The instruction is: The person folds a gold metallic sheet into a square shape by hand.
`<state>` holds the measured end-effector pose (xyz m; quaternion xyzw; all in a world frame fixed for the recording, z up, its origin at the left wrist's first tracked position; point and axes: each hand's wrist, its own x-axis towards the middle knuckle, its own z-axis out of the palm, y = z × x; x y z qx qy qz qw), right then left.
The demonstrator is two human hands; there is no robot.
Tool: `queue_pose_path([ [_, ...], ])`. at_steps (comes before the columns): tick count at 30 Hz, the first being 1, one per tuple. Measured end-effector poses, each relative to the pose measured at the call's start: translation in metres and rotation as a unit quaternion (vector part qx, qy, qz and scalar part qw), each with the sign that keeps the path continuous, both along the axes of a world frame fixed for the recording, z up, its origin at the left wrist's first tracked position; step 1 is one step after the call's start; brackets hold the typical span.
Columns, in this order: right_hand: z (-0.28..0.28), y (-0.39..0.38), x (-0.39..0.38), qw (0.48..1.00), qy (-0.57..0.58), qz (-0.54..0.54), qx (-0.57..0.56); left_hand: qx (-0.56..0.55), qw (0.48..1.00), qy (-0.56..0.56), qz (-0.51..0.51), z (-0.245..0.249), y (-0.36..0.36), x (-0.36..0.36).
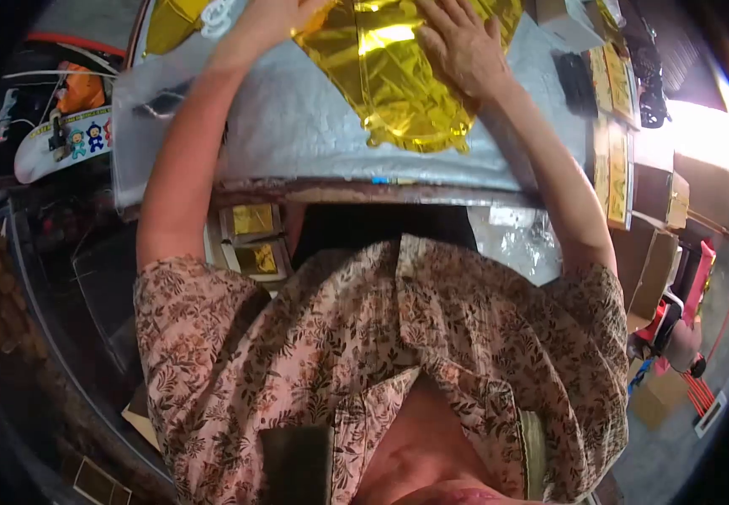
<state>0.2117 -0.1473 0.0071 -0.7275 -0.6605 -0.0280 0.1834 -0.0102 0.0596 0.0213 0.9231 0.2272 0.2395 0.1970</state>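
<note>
A shiny gold foil balloon [381, 71], flat and creased, lies on the silvery sheet covering the table [297, 143]. Its rounded end with small tabs points toward me. My right hand [465, 50] rests open on the balloon's right side, fingers spread and palm down. At the balloon's upper left edge is my left hand [272, 21], its fingers partly cut off by the top of the view, so their grip cannot be made out. Beside that hand lies a white coiled cord [217, 17], with another piece of gold foil [171, 25] further left.
Stacked yellow-labelled boxes [612, 160] line the table's right edge, near a black object [575, 82]. Open cardboard boxes [654, 278] stand beyond. To the left is a white board with cartoon stickers [70, 143]. Clear plastic bags [516, 240] lie below the table edge.
</note>
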Motion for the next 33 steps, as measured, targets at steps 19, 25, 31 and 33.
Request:
queue_pose_path([
  [19, 0.01, -0.024, -0.033, 0.997, -0.061, -0.025, -0.037, 0.012, 0.999, -0.05, -0.003, -0.006, -0.049, -0.012],
  [25, 0.011, -0.025, -0.035, 0.99, -0.13, 0.0, 0.061, 0.002, 0.999, -0.052, -0.008, 0.003, -0.054, -0.014],
  [31, -0.01, -0.026, -0.016, 0.997, -0.079, 0.0, 0.003, 0.09, 0.994, -0.066, -0.006, -0.019, -0.04, -0.013],
  [33, -0.006, -0.027, -0.017, 0.997, -0.07, 0.004, 0.004, 0.109, 0.993, -0.036, 0.008, -0.024, -0.038, -0.012],
])
